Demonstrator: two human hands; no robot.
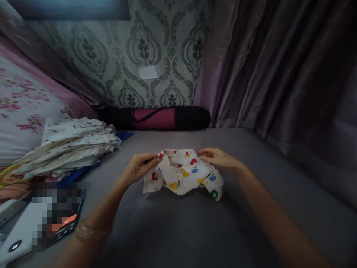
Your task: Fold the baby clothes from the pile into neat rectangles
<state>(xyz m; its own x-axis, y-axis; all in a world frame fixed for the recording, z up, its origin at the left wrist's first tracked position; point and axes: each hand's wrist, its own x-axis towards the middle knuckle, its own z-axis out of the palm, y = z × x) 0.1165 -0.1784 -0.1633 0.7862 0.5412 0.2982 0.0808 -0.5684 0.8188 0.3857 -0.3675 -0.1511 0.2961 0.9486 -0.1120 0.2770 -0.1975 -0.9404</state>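
A small white shirt [178, 178] printed with red, yellow, blue and green shapes is held up over the grey sheet, its collar at the top and short sleeves hanging to both sides. My left hand [142, 167] pinches the fabric beside the collar on the left. On the opposite side, my right hand [219, 158] has its thumb and fingers closed at the other shoulder. The lower part of the shirt appears bunched or folded under, and its hem is hard to make out.
A pile of light patterned clothes [80, 141] lies at the left, with blue cloth under it. Nearer me are a phone [67, 227] and a white device [25, 230], partly pixelated. A black and maroon long bag [156, 118] rests along the wall; curtains [245, 67] hang right.
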